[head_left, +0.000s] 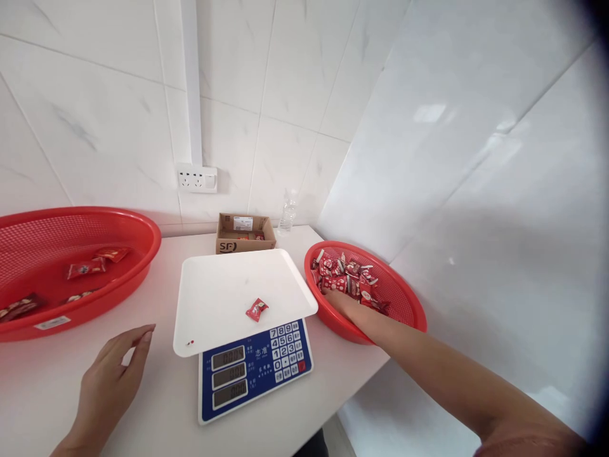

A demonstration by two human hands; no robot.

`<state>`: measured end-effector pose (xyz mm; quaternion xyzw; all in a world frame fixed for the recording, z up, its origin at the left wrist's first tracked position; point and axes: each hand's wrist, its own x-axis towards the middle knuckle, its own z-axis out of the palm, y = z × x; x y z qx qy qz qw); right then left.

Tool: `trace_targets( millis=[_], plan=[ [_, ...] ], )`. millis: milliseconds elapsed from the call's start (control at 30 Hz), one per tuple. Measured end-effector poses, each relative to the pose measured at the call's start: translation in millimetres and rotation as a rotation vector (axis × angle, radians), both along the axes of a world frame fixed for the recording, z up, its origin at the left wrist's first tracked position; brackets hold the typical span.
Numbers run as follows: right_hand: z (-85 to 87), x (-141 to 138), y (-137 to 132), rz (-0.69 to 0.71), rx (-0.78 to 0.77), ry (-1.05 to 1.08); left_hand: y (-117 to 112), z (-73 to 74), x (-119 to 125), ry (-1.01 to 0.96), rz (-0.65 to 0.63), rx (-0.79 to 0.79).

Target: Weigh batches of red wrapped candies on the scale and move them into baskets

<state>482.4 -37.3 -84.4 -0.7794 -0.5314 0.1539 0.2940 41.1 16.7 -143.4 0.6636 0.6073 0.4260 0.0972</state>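
- Apparently, the right hand [335, 298] is reaching among the wrapped packets [353, 269] in the right red basket [333, 322]; picking one is calling for closing fingertips.
- Packets are hiding its fingers, so its grip cannot be told.
- The left hand [110, 379] is curving half open, holding nothing visible.
- One red packet [257, 310] is lying on the scale's white tray [219, 289].

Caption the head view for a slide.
Right hand among red-wrapped packets in a red basket; one packet lies on the white scale tray.
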Motion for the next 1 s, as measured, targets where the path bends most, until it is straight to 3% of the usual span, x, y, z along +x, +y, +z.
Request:
trace_targets(
  millis=[233, 433, 600, 733, 900, 1000],
  plan=[
    [16.5, 16.3, 5.0, 0.075, -0.063, 0.002, 0.0, -0.2, -1.6, 0.022, -0.02, 0.025],
    [50.9, 40.8, 2.8, -0.114, 0.03, 0.004, 0.6, -1.4, -2.0, 0.005, -0.012, -0.02],
    [72.1, 44.1, 3.3, -0.158, 0.146, 0.105, 0.1, -2.5, -2.4, -0.036, -0.018, 0.005],
    [85.3, 20.8, 9.3, -0.124, 0.216, 0.227, 0.1, -2.7, -2.3, -0.041, -0.018, -0.014],
    [96.4, -46.0, 22.7, 0.083, 0.282, 0.656, -2.1, 1.5, 0.2, -0.071, -0.037, -0.014],
    [89.8, -85.8, 35.1, 0.208, 0.236, 0.813, -4.0, 4.7, 1.9, -0.093, -0.046, 0.003]
  ],
)
